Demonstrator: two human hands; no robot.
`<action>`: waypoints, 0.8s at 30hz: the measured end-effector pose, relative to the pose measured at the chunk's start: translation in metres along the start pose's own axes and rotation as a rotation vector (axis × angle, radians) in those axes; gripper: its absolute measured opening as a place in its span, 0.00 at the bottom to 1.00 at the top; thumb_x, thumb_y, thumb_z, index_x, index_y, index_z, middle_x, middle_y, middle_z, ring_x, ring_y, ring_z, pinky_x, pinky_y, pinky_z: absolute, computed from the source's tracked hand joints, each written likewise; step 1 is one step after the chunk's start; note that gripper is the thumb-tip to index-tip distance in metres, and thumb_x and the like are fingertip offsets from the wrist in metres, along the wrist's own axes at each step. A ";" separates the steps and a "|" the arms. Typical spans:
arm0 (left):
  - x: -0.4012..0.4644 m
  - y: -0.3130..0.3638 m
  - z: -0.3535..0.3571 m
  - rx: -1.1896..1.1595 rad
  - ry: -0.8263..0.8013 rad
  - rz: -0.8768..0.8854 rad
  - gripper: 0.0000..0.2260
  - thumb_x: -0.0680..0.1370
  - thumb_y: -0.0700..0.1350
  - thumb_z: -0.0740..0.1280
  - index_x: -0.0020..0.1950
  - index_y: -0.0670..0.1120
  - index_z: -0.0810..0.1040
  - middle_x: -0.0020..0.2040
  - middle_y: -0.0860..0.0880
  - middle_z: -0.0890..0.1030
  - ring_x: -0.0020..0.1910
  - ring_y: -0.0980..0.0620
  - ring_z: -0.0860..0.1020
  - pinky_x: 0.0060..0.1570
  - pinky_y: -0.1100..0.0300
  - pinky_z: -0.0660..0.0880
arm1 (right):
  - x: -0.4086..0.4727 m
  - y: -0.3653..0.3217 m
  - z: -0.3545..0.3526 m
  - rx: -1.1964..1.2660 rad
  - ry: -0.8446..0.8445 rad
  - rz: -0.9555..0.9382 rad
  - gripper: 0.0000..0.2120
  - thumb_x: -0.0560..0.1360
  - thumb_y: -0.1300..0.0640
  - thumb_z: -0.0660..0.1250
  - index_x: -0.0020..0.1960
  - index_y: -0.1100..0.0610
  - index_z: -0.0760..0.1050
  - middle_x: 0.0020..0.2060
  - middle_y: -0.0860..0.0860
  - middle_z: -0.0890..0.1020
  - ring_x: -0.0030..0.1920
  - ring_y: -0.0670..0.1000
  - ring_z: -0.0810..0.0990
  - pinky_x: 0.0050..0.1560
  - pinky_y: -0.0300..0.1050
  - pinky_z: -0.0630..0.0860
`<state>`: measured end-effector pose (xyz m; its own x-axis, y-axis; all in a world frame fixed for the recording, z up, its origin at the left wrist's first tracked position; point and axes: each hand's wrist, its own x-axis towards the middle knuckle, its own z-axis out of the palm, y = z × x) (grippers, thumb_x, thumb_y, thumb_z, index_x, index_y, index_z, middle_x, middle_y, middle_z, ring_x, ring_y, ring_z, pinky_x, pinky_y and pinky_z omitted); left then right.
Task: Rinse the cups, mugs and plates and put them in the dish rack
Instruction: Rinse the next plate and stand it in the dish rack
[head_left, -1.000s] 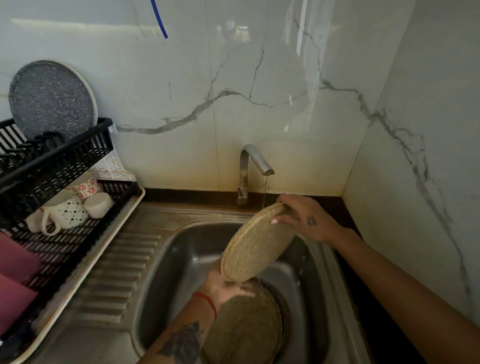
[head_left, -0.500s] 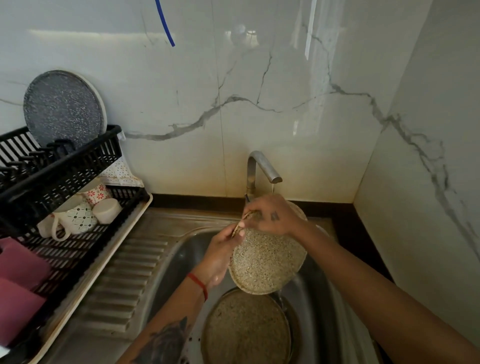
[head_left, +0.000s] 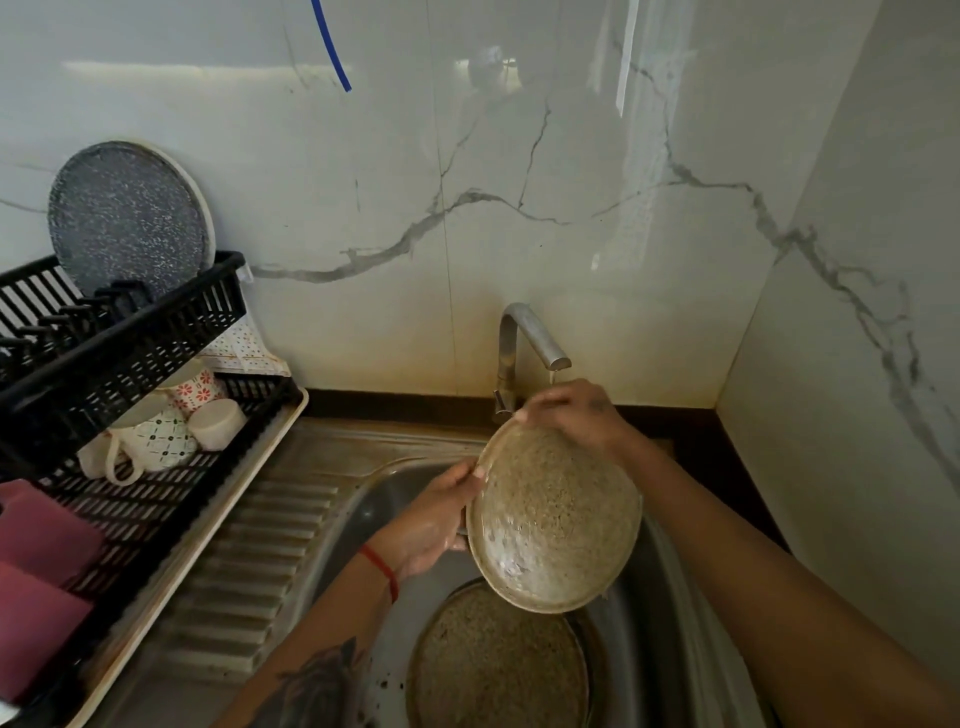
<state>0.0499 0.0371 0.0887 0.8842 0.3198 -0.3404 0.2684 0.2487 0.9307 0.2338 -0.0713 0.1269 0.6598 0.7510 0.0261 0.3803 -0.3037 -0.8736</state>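
The speckled plate (head_left: 553, 525) is held tilted over the sink (head_left: 670, 597), directly below the faucet (head_left: 530, 332) spout. The left hand (head_left: 431, 525) grips its left rim with curled fingers; the right hand (head_left: 571, 415) curls over its top rim. The dish rack (head_left: 124, 332) lies left of the faucet, nearer the left hand.

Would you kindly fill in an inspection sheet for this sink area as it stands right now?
Surface: steel sink with ribbed drainboard, wet.
Job's things: speckled plate held tilted under the tap; second plate lying in the basin; grey plate upright in the dish rack; mugs on the rack's lower tier.
Clutter: pink items on the rack, kind unclear.
Grippers: left hand grips the plate's left rim; right hand holds its top rim.
Cables: blue cord on the wall.
Surroundings: marble-look wall tiles.
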 end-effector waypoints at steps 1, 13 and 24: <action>0.002 -0.001 0.004 -0.024 -0.002 0.015 0.14 0.83 0.48 0.56 0.69 0.51 0.70 0.63 0.48 0.78 0.62 0.45 0.76 0.64 0.33 0.66 | -0.002 -0.005 0.010 -0.082 -0.027 -0.091 0.07 0.67 0.48 0.75 0.45 0.48 0.83 0.41 0.43 0.84 0.47 0.45 0.82 0.48 0.39 0.76; 0.011 -0.013 0.019 -0.557 0.106 0.038 0.17 0.83 0.49 0.56 0.72 0.55 0.68 0.63 0.46 0.79 0.61 0.45 0.78 0.56 0.41 0.75 | -0.034 0.021 0.067 -0.789 0.337 -0.269 0.34 0.79 0.37 0.39 0.78 0.56 0.42 0.77 0.55 0.45 0.77 0.54 0.38 0.75 0.50 0.34; 0.004 -0.017 0.010 -0.601 0.149 0.017 0.18 0.83 0.49 0.56 0.72 0.49 0.67 0.66 0.42 0.76 0.63 0.41 0.75 0.55 0.38 0.74 | -0.013 0.027 0.035 -0.869 0.360 -0.276 0.33 0.78 0.36 0.37 0.78 0.51 0.49 0.77 0.54 0.54 0.77 0.56 0.50 0.74 0.56 0.39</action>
<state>0.0533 0.0247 0.0726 0.8117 0.4420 -0.3819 -0.0461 0.7002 0.7125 0.2127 -0.0687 0.0863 0.5791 0.6806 0.4488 0.8007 -0.5785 -0.1557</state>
